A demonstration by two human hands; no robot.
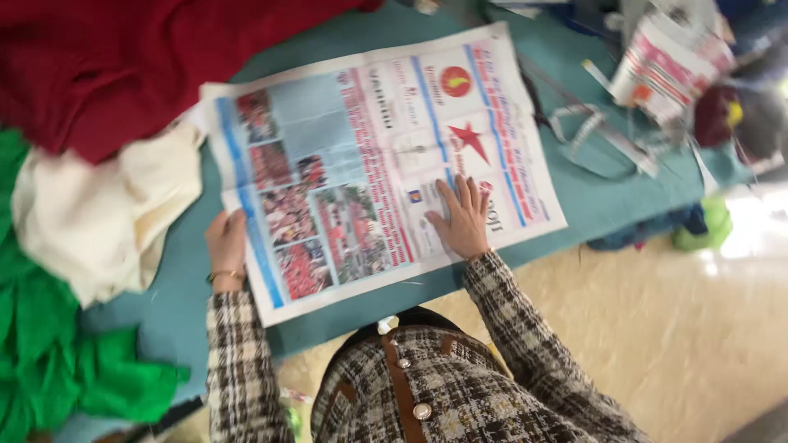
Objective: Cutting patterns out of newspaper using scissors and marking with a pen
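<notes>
A large newspaper lay spread open on the teal surface, tilted so that its far edge ran up toward the right. Its pages showed rows of small photographs on the left half and red emblems and a red star on the right half.

The right hand lay flat on the right half of the newspaper, near its close edge, palm down with the fingers spread apart; it clamped nothing and only pressed on the paper. The left hand was at the close left corner of the newspaper, its grip closed on the edge of the sheet there, thumb side against the paper. A thin bracelet showed at that wrist, and both arms wore checked sleeves.

To the left of the newspaper sat piled cloth: a dark red cloth at the far side, a cream cloth just beside the paper's left edge, and a green cloth nearer the person. At the far right of the surface lay a folded bundle of printed paper and some blurred clutter that could not be made out.
</notes>
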